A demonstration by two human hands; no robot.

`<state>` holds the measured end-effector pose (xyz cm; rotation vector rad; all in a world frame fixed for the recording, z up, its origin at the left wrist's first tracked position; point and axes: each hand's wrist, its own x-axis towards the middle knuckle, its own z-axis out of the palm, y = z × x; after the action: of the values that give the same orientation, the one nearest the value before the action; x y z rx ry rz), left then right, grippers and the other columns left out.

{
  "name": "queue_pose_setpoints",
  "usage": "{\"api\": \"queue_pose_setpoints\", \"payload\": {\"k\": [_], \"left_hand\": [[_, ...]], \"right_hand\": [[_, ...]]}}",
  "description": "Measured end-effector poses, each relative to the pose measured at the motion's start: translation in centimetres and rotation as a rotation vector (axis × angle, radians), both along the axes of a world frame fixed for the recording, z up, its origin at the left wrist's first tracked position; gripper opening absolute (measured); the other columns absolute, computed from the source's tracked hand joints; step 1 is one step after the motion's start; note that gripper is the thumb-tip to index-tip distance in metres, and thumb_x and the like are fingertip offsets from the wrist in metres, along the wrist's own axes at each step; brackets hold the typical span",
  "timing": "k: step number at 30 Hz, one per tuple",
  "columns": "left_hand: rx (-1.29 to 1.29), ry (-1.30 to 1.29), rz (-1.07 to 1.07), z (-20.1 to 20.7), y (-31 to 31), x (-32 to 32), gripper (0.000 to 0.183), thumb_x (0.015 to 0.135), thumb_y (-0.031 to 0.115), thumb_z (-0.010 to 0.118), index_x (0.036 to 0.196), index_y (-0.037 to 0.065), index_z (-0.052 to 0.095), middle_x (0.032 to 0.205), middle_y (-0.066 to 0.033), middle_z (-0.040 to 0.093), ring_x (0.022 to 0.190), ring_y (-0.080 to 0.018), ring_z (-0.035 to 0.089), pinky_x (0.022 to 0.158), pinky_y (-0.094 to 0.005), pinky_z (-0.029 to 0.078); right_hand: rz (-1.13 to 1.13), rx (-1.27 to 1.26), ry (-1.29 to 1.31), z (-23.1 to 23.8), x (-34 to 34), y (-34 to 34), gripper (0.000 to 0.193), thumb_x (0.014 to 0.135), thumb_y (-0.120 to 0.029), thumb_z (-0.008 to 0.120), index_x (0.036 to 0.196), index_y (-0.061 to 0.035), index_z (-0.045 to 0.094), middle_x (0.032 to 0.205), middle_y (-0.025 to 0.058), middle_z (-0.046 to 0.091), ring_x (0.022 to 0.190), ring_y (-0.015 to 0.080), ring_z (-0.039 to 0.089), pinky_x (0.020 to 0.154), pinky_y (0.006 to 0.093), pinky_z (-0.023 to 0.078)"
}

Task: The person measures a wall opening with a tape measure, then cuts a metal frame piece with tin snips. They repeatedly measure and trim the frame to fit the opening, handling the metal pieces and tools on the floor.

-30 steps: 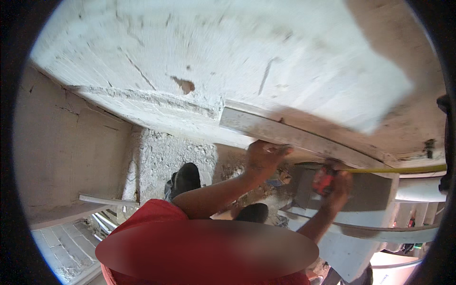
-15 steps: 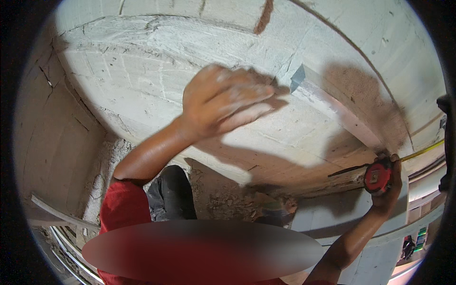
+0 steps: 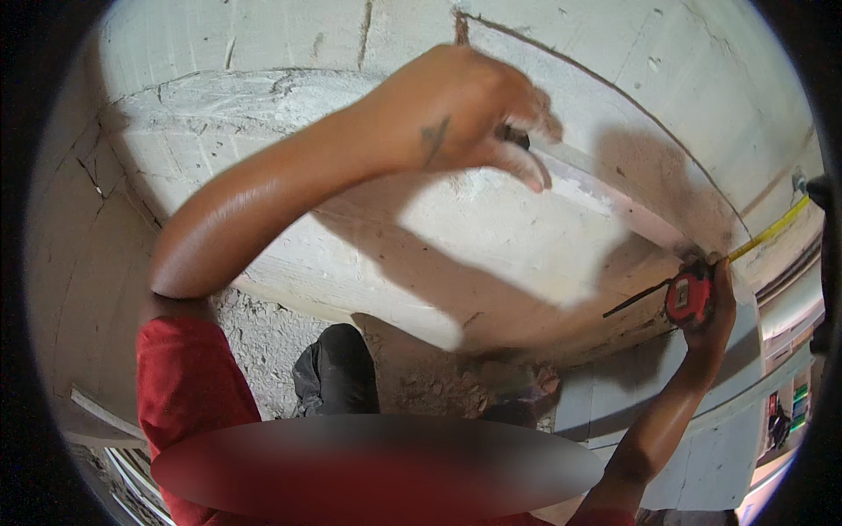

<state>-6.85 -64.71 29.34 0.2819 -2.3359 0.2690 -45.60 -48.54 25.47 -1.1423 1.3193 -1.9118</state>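
My left hand (image 3: 482, 114) reaches across to the left end of a long, pale rectangular metal bar (image 3: 627, 206). Its fingers curl over the upper edge and the whitish, dusty thumb sits below, closed about that end. The bar slants down to the right against the wall. At its other end, my right hand (image 3: 721, 307) grips a red and black tape measure (image 3: 688, 298). Yellow tape (image 3: 772, 230) runs out from it up to the right, and a dark strap hangs off its left side. Whether the right fingers also touch the bar, I cannot tell.
A whitish plastered wall (image 3: 289, 96) with cracks and a dark groove fills the upper view. Another wall (image 3: 96, 289) meets it at left. Below lie rubble (image 3: 263, 337) and my dark-trousered knee (image 3: 338, 373). A pale board (image 3: 614, 394) stands at lower right.
My left hand has moved up and right from beside the bar and closed on its end. My right hand stays at the other end with the tape measure, nearly still.
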Motion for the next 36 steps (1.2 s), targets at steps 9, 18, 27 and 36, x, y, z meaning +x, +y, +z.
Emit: {"api": "queue_pose_setpoints", "payload": {"k": [9,18,27,36], "left_hand": [[0.242,-0.194,0.090,3.4,0.2,-2.1,0.034,0.067,0.029,0.081,0.090,0.005,0.074,0.077,-0.0107,0.071,0.074,-0.0266,0.069,0.067,-0.0370,0.052],[0.245,-0.209,0.196,3.4,0.2,-2.3,0.038,0.066,0.032,0.082,0.091,0.005,0.073,0.084,-0.0129,0.071,0.081,-0.0289,0.069,0.073,-0.0389,0.054],[0.207,-0.166,0.199,3.1,0.2,-2.2,0.039,0.063,0.027,0.083,0.093,0.005,0.071,0.076,-0.0130,0.070,0.072,-0.0300,0.069,0.067,-0.0385,0.053],[0.148,-0.199,0.251,2.9,0.7,-1.4,0.038,0.075,0.043,0.075,0.100,0.015,0.073,0.078,-0.0088,0.070,0.073,-0.0236,0.069,0.066,-0.0374,0.054]], "right_hand": [[-0.072,0.053,0.006,0.0,-0.1,0.0,0.035,0.097,-0.036,0.054,0.116,-0.0062,0.059,0.103,0.0108,0.067,0.092,0.0200,0.063,0.080,0.0320,0.052],[-0.093,-0.002,0.016,-1.8,0.7,-0.1,0.041,0.097,-0.041,0.052,0.118,-0.0063,0.058,0.106,0.0091,0.066,0.098,0.0197,0.061,0.085,0.0344,0.050],[-0.133,0.196,-0.033,-13.5,8.6,2.5,0.038,0.090,-0.042,0.062,0.094,-0.0046,0.058,0.093,0.0116,0.064,0.077,0.0211,0.063,0.063,0.0346,0.054],[0.191,0.520,0.366,-26.1,17.5,5.4,0.036,0.097,-0.034,0.055,0.083,-0.0014,0.063,0.070,-0.0009,0.053,0.062,0.0102,0.044,0.056,0.0286,0.038]]}}
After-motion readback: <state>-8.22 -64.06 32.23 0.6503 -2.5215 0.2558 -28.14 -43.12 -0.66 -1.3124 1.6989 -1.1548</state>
